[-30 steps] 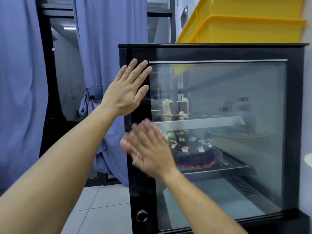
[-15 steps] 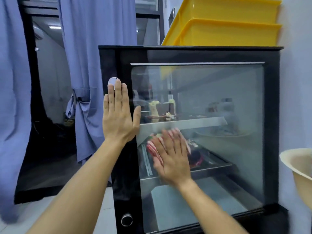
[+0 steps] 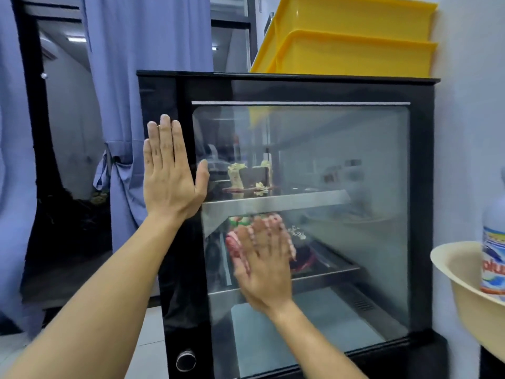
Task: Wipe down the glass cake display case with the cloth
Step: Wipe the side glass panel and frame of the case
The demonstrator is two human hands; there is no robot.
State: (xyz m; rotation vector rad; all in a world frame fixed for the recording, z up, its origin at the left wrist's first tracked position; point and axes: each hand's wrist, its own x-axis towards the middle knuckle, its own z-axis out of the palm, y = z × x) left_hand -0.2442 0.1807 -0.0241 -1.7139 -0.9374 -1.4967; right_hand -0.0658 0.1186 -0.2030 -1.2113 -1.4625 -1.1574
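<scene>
Flat right-hand grip point(image 3: 263, 272) on cloth point(image 3: 232, 243)

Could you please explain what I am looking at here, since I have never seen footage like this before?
There is no machine here: a person wears a camera on the head, so you look forward and down along both arms. In front stands a black display case with a glass front. Inside, slices of cake sit on the upper shelf, and a dark cake on the lower shelf is mostly hidden behind the hand. The left hand lies flat on the case's left frame, thumb on the glass. The right hand presses a pink cloth flat against the glass. Yellow bins are stacked on top, and a cream bowl with a bottle sits at the right edge.
</scene>
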